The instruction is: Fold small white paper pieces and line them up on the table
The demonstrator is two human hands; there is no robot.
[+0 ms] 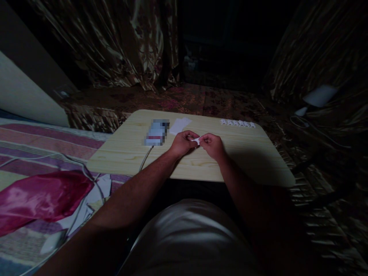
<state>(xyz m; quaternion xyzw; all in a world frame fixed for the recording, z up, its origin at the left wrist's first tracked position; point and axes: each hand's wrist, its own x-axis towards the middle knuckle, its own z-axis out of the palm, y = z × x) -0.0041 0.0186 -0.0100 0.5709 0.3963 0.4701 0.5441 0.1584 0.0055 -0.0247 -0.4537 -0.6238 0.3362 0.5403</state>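
In the head view, the left hand and the right hand meet above the pale wood-grain bench, fingertips of both pinching a small white piece, apparently folded paper, between them; its far side is partly hidden by the fingers. Uneven pulling by the two hands could tear or crease it askew, and the dim light makes a misaligned edge easy to miss. At the far right, a row of small white folded pieces lies near the bench's edge, where a sweeping sleeve or knock could scatter them. Flat, thin white slips lie just beyond the left hand and could slide if brushed. The left forearm passes near a pale cable; snagging it could drag the blurred, pale rectangular device.
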